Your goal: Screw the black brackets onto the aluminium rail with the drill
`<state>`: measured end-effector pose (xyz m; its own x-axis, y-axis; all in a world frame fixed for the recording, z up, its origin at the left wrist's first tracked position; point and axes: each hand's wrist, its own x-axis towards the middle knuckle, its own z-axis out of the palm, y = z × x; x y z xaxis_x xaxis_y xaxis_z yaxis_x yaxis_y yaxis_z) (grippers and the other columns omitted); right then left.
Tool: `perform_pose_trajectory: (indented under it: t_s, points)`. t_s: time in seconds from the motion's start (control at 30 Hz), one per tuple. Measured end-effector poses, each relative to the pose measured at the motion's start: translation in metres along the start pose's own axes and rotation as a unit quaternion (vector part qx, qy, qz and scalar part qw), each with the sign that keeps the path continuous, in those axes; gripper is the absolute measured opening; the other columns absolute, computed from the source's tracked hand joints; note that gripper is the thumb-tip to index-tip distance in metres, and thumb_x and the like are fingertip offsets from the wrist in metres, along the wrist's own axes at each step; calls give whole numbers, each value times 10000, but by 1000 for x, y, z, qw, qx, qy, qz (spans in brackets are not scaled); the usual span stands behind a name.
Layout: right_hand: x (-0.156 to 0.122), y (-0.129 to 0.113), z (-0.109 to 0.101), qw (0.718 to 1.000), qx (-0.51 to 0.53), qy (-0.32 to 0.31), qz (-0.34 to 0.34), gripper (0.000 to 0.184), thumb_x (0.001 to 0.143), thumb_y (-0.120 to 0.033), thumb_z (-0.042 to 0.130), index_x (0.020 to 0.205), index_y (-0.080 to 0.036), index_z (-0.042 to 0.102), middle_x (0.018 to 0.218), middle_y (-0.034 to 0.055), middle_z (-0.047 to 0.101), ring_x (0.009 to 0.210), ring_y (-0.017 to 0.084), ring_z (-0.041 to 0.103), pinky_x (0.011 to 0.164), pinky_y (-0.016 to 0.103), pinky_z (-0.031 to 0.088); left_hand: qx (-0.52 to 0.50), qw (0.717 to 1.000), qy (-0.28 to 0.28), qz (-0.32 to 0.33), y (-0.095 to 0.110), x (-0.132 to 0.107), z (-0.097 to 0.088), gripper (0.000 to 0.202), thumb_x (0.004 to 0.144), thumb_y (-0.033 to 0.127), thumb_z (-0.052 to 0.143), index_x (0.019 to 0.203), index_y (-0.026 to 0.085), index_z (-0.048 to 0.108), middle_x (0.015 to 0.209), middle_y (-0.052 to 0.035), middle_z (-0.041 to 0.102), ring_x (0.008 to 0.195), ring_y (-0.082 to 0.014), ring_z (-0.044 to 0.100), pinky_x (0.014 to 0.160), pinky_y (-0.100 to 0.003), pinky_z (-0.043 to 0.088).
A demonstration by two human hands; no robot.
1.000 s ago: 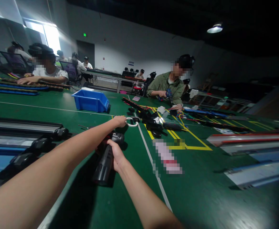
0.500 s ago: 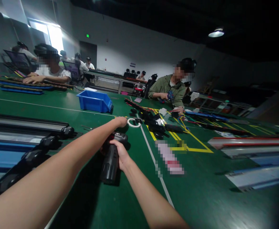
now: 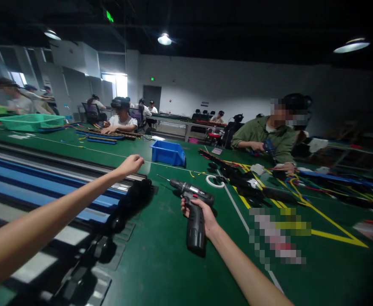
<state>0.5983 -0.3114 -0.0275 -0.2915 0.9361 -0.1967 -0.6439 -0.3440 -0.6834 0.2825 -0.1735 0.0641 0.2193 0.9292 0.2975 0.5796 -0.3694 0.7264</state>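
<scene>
My right hand [image 3: 204,213] grips the handle of a black cordless drill [image 3: 192,208], its bit pointing left above the green table [image 3: 173,263]. My left hand [image 3: 130,164] is stretched out over the table's middle with its fingers curled in a pinch; what they hold, if anything, is too small to make out. It hovers above long blue and grey rails [image 3: 39,182] with black brackets [image 3: 132,199]. A white ring [image 3: 214,182] lies on the table beyond the drill.
A blue bin [image 3: 169,153] stands behind my left hand. Black parts and coloured cables [image 3: 250,185] lie at right, where a person in a green jacket [image 3: 266,136] works with a tool. Other people sit at back tables; a green basket [image 3: 29,122] is far left.
The view swung left and up. My left hand left the white ring and drew back to the left. The drill in my right hand now shows fully, its bit pointing left.
</scene>
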Motion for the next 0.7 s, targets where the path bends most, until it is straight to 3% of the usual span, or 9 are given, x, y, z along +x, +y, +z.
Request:
perform_pose_trajectory:
  t_s: [0.07, 0.13, 0.3, 0.43, 0.7]
  points:
    - [-5, 7, 15, 1000, 13, 19, -18, 239, 826, -166, 574, 1046, -96, 638, 892, 108, 710, 743, 161, 695, 681, 243, 591, -116, 992, 11, -52, -19, -27, -18, 251, 862, 358, 457, 733, 166, 556, 542, 7, 510, 493, -127, 498, 525, -263, 418]
    - [-10, 19, 31, 998, 51, 26, -27, 248, 827, -173, 570, 1061, -122, 635, 882, 86, 708, 753, 157, 694, 704, 251, 597, -217, 971, 19, -93, -32, -44, -23, 215, 848, 338, 507, 732, 161, 544, 567, 10, 514, 500, -110, 499, 546, -257, 438]
    - [-21, 58, 56, 996, 89, 4, 11, 291, 823, -180, 570, 1105, -124, 616, 921, 78, 701, 777, 161, 687, 734, 283, 601, -365, 922, 14, -126, -43, -61, -8, 235, 832, 348, 625, 781, 125, 569, 698, -47, 611, 603, -113, 583, 646, -270, 509]
    - [-24, 74, 54, 997, 75, -1, 19, 308, 841, -179, 560, 1127, -72, 602, 937, 103, 689, 787, 160, 676, 750, 267, 583, -407, 906, -1, -114, -47, -69, 2, 277, 796, 358, 708, 822, 108, 593, 772, -93, 667, 699, -158, 643, 700, -304, 541]
    - [-18, 69, 46, 991, 114, -31, 60, 405, 860, -191, 512, 1246, -73, 536, 935, 106, 672, 806, 172, 653, 749, 308, 581, -401, 906, 16, -133, -53, -76, 8, 216, 824, 290, 694, 831, 95, 600, 802, -107, 688, 693, -160, 661, 707, -318, 554]
